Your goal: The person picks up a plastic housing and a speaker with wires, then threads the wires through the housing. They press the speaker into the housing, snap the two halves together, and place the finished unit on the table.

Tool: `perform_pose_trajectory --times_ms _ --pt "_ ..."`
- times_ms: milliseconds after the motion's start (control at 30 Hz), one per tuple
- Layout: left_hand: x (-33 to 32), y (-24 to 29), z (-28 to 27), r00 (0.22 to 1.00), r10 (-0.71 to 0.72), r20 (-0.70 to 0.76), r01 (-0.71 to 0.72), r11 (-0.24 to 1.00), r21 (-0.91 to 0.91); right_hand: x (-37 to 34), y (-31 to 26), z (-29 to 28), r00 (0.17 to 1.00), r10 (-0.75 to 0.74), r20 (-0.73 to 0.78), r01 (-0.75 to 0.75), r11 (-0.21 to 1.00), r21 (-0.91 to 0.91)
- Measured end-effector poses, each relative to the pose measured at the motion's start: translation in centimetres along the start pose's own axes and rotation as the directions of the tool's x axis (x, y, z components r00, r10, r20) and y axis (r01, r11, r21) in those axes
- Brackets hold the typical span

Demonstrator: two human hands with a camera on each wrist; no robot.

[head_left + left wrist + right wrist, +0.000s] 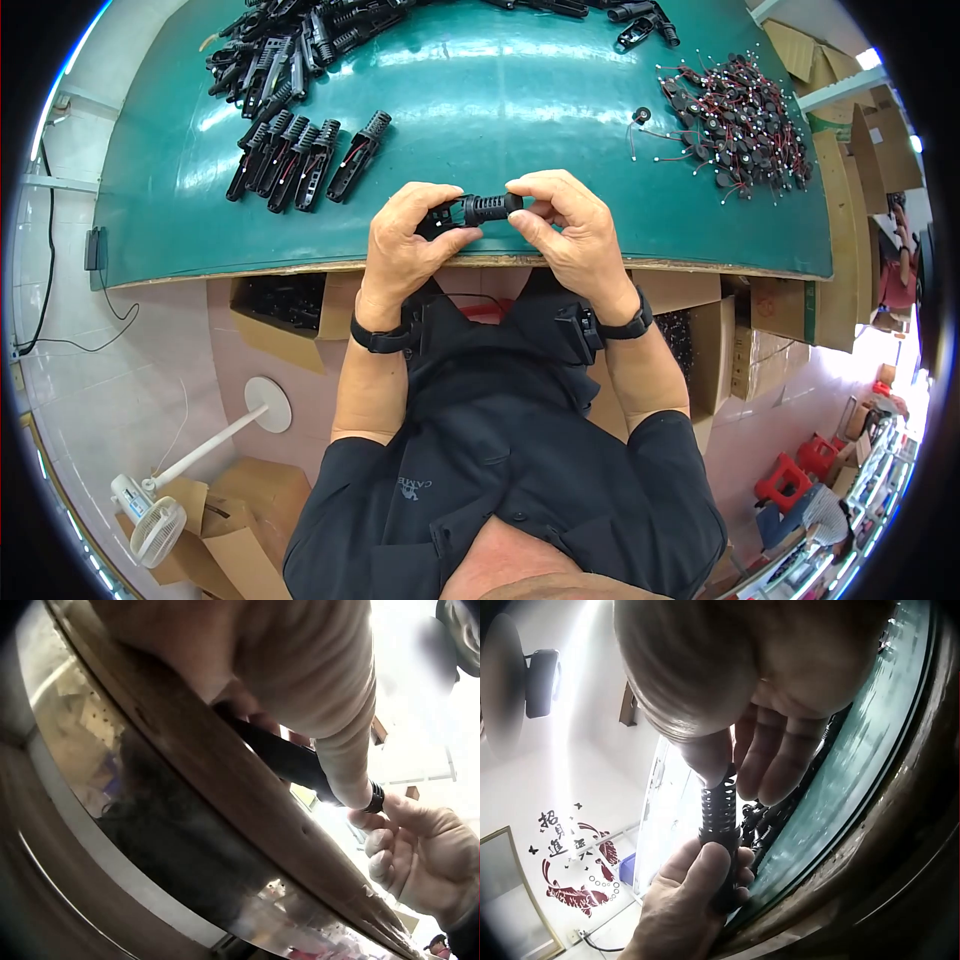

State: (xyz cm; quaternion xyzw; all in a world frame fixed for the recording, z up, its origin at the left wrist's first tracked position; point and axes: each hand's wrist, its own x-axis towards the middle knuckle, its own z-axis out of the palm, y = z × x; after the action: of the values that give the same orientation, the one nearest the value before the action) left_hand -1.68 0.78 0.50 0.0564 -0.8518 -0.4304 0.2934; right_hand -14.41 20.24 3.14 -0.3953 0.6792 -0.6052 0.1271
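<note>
While a slot-necked black plastic housing (488, 208) is held crosswise at the picture's centre, the left hand (405, 234) grips its body and the right hand (573, 228) pinches its tip, apparently steadying both ends; similar housings (317, 165) lie upper left, seemingly for easy reach.

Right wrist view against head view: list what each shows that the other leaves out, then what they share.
Only the right wrist view shows the red fish-shaped decals on a white wall.

Only the head view shows the white round-headed fan and the red stools.

Both show the left hand and right hand holding the black ribbed tubular part, with the glossy green tabletop nearby.
</note>
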Motion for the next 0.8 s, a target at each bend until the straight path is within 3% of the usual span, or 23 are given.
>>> perform_pose_trajectory --times_ms 133,267,367,667,800 --pt "-0.1 -0.1 0.0 1.000 -0.004 -0.009 0.004 1.000 0.003 -0.1 0.6 -0.3 0.999 -0.002 0.034 0.002 1.000 0.001" --pt "-0.1 0.0 0.1 1.000 0.000 -0.001 0.000 1.000 -0.011 -0.4 2.0 0.0 0.999 0.032 0.019 -0.034 0.992 0.122" --pt "-0.1 -0.1 0.0 1.000 -0.011 0.008 0.012 1.000 -0.016 -0.5 2.5 0.6 0.988 0.154 0.012 -0.150 0.940 0.307" --pt "-0.1 0.0 0.0 1.000 -0.007 0.011 0.007 1.000 0.017 -2.0 3.3 2.8 0.992 0.113 -0.048 -0.099 0.968 0.230" --pt "-0.1 0.0 0.2 0.997 -0.022 -0.075 0.022 1.000 0.003 -2.5 1.6 4.4 0.980 0.197 -0.015 -0.186 0.946 0.264"
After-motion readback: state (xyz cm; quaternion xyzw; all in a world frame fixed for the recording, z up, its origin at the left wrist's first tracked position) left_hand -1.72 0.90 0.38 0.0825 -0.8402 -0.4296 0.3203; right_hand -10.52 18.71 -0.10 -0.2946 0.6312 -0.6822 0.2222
